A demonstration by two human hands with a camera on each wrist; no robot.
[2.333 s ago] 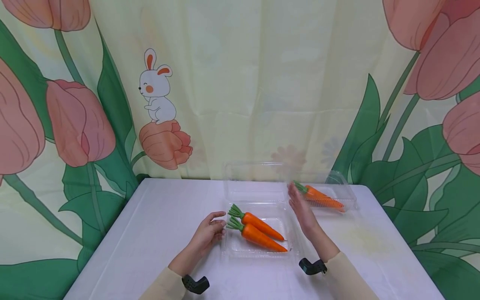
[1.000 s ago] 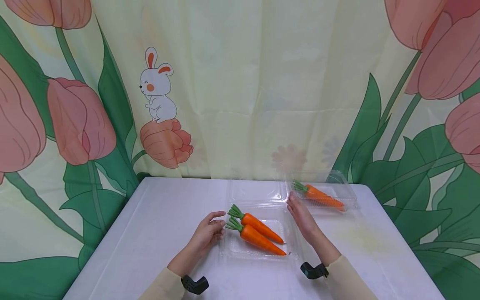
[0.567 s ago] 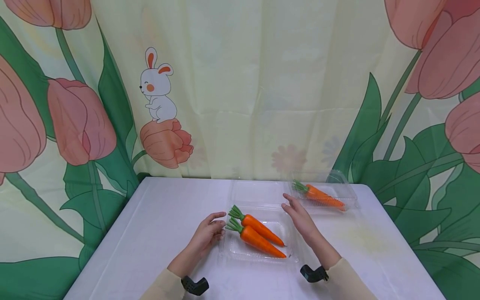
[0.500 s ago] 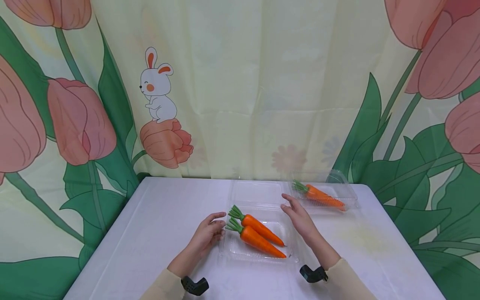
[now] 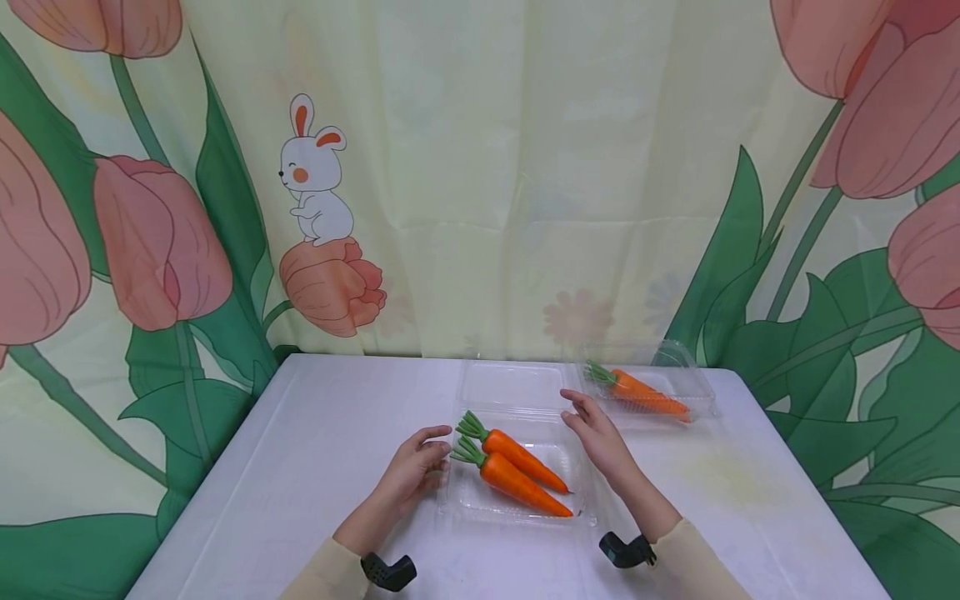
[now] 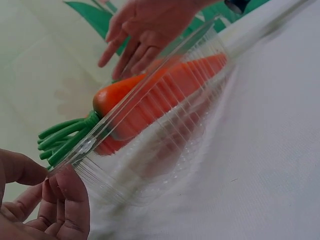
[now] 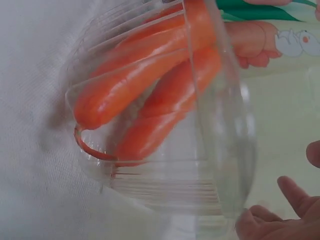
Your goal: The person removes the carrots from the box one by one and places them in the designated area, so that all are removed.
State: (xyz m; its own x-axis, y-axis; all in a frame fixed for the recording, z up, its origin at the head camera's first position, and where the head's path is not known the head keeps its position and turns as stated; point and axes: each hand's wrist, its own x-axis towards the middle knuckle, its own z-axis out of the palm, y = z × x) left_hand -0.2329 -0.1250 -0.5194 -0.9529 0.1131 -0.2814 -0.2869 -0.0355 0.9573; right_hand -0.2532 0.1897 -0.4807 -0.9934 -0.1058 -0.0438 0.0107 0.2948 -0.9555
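Observation:
Two orange carrots point(image 5: 521, 483) with green stem ends lie side by side in the base of a clear plastic clamshell box point(image 5: 517, 518). Its lid point(image 5: 517, 387) is folded back on the far side. My left hand point(image 5: 408, 471) is at the box's left edge; in the left wrist view, the thumb and fingers of the left hand point(image 6: 55, 200) pinch the rim beside the green stems. At the far right corner, my right hand point(image 5: 600, 437) holds nothing, its fingers loosely extended. In the right wrist view, the right hand's fingers point(image 7: 295, 200) are near the rim; contact is unclear.
A second clear plastic box point(image 5: 701, 396) with carrots point(image 5: 645, 396) inside stands at the back right. Both are on a white-covered table point(image 5: 300, 467). A printed curtain point(image 5: 465, 167) hangs behind the table's far edge.
The lid has dropped back to lie lower and flatter. My right hand has shifted left and its fingers have spread. The box has moved slightly toward me; my left hand has stayed put.

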